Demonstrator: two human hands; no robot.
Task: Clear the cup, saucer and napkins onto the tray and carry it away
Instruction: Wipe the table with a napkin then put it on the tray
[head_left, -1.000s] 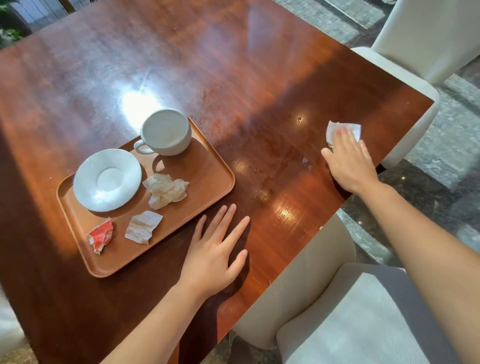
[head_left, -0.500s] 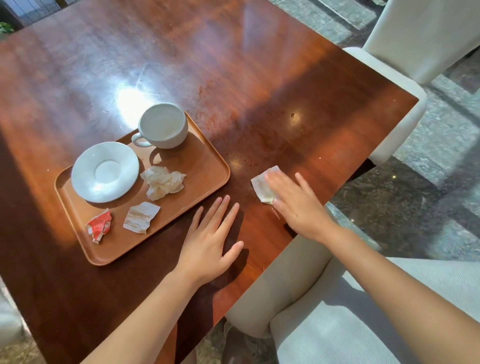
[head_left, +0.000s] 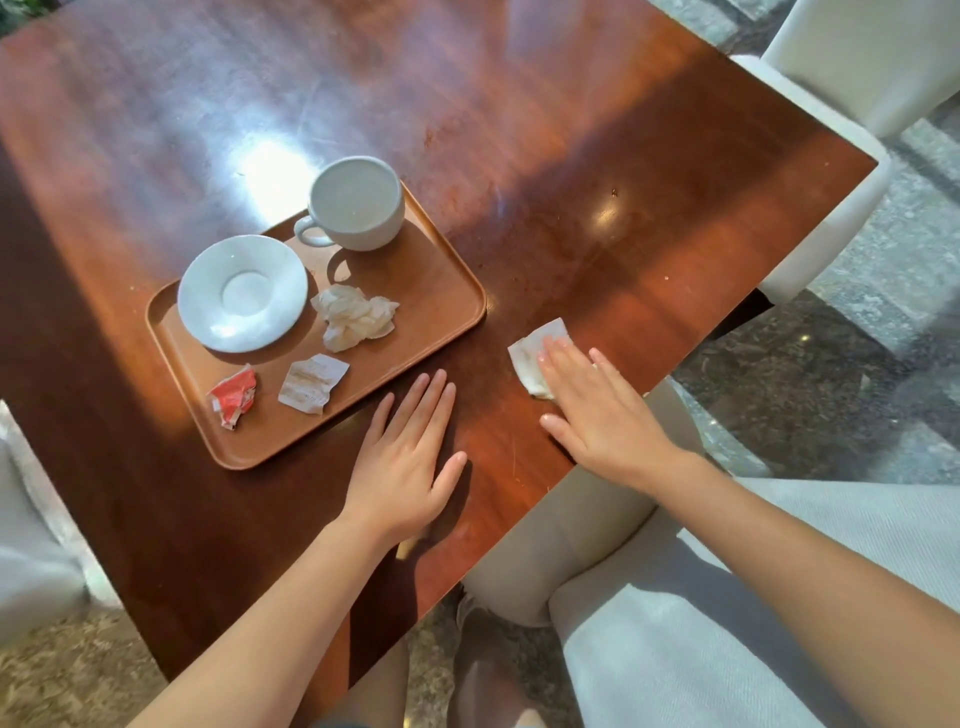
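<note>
In the head view, the left hand (head_left: 402, 457) is lying flat and open, palm down, on the glossy reddish-brown wooden table (head_left: 597, 171), its fingers spread slightly and gripping nothing. The fingertips are pointing at the near long edge of the rectangular brown wooden tray with rounded corners (head_left: 447, 306), which is sitting just beyond that hand and reaching off to its left. The right hand (head_left: 602, 415) is also lying open and palm down, its fingers (head_left: 558, 361) pressing a folded white paper napkin (head_left: 535, 353) flat against the tabletop rather than closing around it; part of the napkin is showing past the fingertips, on the side facing the tray. That napkin is resting on bare wood to the right of the tray and near the table edge, not on the tray. On the tray, the round white ceramic cup with a loop handle (head_left: 356, 202) is standing upright at the corner farthest from the left hand. The round white ceramic saucer (head_left: 242, 292) is sitting beside it, further left. A crumpled cream paper napkin (head_left: 356, 316) is lying between the saucer and the left fingertips. A torn red and white paper packet (head_left: 234, 397) and a flattened pale paper packet (head_left: 311, 383) are lying along the tray's near edge, left of the left hand. A pale upholstered chair (head_left: 675, 623) is standing under the right forearm.
</note>
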